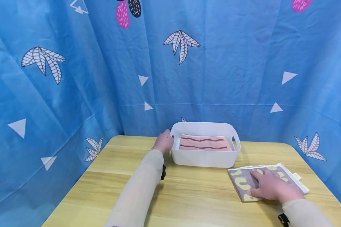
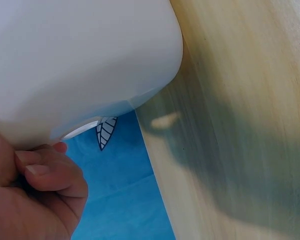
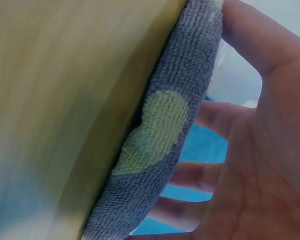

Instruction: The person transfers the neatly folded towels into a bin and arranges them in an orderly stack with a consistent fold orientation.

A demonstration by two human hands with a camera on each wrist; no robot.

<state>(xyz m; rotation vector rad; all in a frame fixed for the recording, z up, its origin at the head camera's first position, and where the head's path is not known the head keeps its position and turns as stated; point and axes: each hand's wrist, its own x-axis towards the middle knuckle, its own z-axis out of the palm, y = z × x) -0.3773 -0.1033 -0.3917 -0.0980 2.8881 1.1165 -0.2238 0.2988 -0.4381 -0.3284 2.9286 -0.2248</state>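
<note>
A white plastic basket [image 1: 204, 158] stands at the back of the table, a pink towel [image 1: 203, 143] with dark wavy stripes lying inside it. My left hand [image 1: 164, 141] grips the basket's left end at the handle; in the left wrist view its fingers [image 2: 55, 172] curl in at the rim. To the right lies a folded grey towel [image 1: 241, 180] with yellow blotches, white edges and a small tag. On top of it rests my right hand [image 1: 272, 186], fingers spread. The right wrist view shows the thick folded towel edge [image 3: 160, 120] under the thumb and fingertips.
The wooden table [image 1: 193, 192] has rounded back corners. Blue patterned curtains [image 1: 216, 78] hang close behind it and along both sides. The basket's right handle hole faces the grey towel, with a short stretch of wood between them.
</note>
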